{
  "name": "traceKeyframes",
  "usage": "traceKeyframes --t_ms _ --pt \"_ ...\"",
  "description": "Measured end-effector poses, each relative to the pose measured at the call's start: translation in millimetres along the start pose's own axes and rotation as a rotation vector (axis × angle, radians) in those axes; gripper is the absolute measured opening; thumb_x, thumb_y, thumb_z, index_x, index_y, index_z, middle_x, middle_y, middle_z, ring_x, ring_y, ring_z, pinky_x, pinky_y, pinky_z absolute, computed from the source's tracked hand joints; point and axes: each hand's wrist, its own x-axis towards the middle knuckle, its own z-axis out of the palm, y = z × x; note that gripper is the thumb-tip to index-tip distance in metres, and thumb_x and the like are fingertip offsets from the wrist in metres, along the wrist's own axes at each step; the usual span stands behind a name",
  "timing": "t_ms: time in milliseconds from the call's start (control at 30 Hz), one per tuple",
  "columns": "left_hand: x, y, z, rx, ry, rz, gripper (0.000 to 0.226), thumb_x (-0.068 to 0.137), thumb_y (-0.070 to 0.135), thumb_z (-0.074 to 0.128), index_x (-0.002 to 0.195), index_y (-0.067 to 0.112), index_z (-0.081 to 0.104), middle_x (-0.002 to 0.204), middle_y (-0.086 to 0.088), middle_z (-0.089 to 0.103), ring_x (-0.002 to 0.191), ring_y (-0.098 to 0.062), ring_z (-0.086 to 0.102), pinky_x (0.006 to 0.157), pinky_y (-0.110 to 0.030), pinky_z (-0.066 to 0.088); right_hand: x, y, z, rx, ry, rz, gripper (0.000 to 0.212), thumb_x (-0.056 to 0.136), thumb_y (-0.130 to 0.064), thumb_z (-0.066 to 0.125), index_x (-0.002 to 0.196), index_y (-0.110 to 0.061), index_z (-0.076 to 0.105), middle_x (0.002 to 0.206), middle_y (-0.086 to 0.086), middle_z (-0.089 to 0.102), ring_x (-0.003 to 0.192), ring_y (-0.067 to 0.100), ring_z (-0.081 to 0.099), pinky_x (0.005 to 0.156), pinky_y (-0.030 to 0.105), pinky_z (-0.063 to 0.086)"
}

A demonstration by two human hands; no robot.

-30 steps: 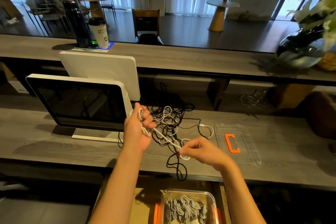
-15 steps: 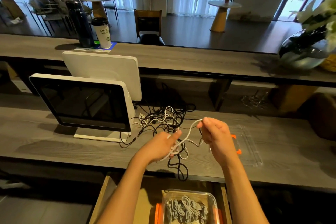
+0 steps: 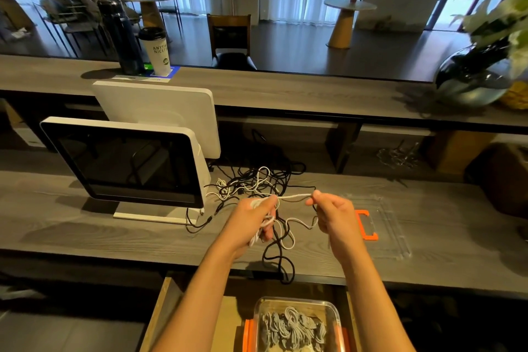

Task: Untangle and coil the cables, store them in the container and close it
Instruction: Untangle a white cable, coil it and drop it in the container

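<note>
Far left on the grey wood-grain counter (image 3: 85, 237), a white-framed point-of-sale screen with a dark display (image 3: 125, 163) stands on its flat white base, tilted back. Just right of it lies the tangle of thin black and white cables (image 3: 257, 183), spread loose on the counter, one black loop trailing over the front edge.

Now the left hand (image 3: 253, 223), raised over the counter in front of that tangle: its fingers are curled round a bunch of white cable loops, gripping them in the fist. From that fist a stretch of white cable (image 3: 294, 196) runs taut and nearly level across to the right hand (image 3: 333, 217), whose thumb and forefinger pinch the cable at the top, the other fingers curled in beneath. More white slack hangs in loops between and below the two hands, touching the counter.

Right of the right hand, the clear plastic lid with an orange clip (image 3: 380, 226) lies flat on the counter. Below the counter edge, in the open wooden drawer (image 3: 160, 317), sits the clear plastic container with orange side latches (image 3: 297, 326), uncovered, with coiled grey cables inside.
</note>
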Motion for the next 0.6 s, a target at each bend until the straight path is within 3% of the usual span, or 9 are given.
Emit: traceKeyframes --t_ms 67,133,200,267,333,400,500,600 --pt "2.9 -0.3 3.8 -0.102 0.165 -0.011 0.036 0.102 0.034 0.051 0.094 0.002 0.067 0.076 -0.016 0.072 0.072 -0.029 0.073 0.068 -0.038 0.061 -0.6 2.0 4.3 -0.057 -0.079 0.030 0.032 0.100 -0.024 0.055 0.079 -0.011 0.074 0.052 -0.004 0.032 0.047 0.008 0.024 0.045 0.022 0.018" --pt "5.1 1.2 6.7 -0.356 0.225 -0.008 0.037 0.104 0.031 0.046 0.107 -0.001 0.066 0.098 -0.018 0.075 0.093 -0.030 0.074 0.082 -0.041 0.061 -1.6 3.6 7.9 -0.107 -0.155 0.085 0.031 0.099 -0.026 0.056 0.080 -0.013 0.076 0.053 -0.003 0.033 0.048 0.010 0.023 0.047 0.027 0.017" --pt "6.1 6.6 2.2 -0.683 0.277 0.024 0.037 0.105 0.030 0.044 0.111 0.000 0.063 0.105 -0.015 0.075 0.101 -0.028 0.073 0.089 -0.044 0.057 -2.3 3.3 9.6 -0.166 -0.217 0.123 0.029 0.099 -0.027 0.057 0.082 -0.015 0.077 0.053 -0.003 0.035 0.047 0.009 0.024 0.048 0.027 0.017" --pt "7.1 10.4 -6.5 -0.950 0.319 0.056 0.034 0.104 0.033 0.045 0.101 0.003 0.062 0.092 -0.011 0.075 0.093 -0.024 0.074 0.084 -0.042 0.059 -3.7 1.5 10.9 -0.211 -0.274 0.127 0.027 0.099 -0.024 0.057 0.086 -0.014 0.078 0.052 -0.004 0.036 0.046 0.008 0.026 0.044 0.021 0.019" --pt "6.5 13.1 -12.8 -1.058 0.334 0.076 0.032 0.102 0.037 0.048 0.087 0.010 0.058 0.071 -0.003 0.064 0.073 -0.017 0.072 0.073 -0.035 0.061 -5.0 0.8 12.1 -0.229 -0.335 0.112 0.025 0.099 -0.021 0.056 0.089 -0.010 0.077 0.052 -0.005 0.038 0.046 0.006 0.028 0.043 0.017 0.023" --pt "5.8 16.2 -15.4 -1.068 0.345 0.068 0.033 0.102 0.040 0.048 0.080 0.016 0.054 0.061 0.004 0.050 0.054 -0.010 0.058 0.060 -0.026 0.056 -6.8 0.4 13.9 -0.250 -0.389 0.095 0.024 0.098 -0.020 0.058 0.089 -0.009 0.077 0.054 -0.003 0.042 0.047 0.006 0.033 0.044 0.015 0.027" --pt "6.1 19.5 -17.1 -1.042 0.389 0.088 0.032 0.101 0.040 0.049 0.078 0.017 0.052 0.058 0.007 0.040 0.044 -0.004 0.035 0.042 -0.017 0.033 -8.4 -1.3 17.8 -0.356 -0.431 0.056 0.021 0.096 -0.024 0.062 0.087 -0.015 0.078 0.058 -0.001 0.055 0.052 0.006 0.043 0.049 0.016 0.035" --pt "3.0 22.4 -14.7 -0.957 0.433 0.139 0.034 0.101 0.040 0.051 0.076 0.018 0.051 0.057 0.007 0.038 0.044 -0.004 0.028 0.040 -0.018 0.024 -7.9 -1.9 22.1 -0.454 -0.476 0.024 0.017 0.095 -0.030 0.064 0.091 -0.023 0.078 0.077 0.008 0.070 0.065 0.018 0.053 0.063 0.031 0.046"
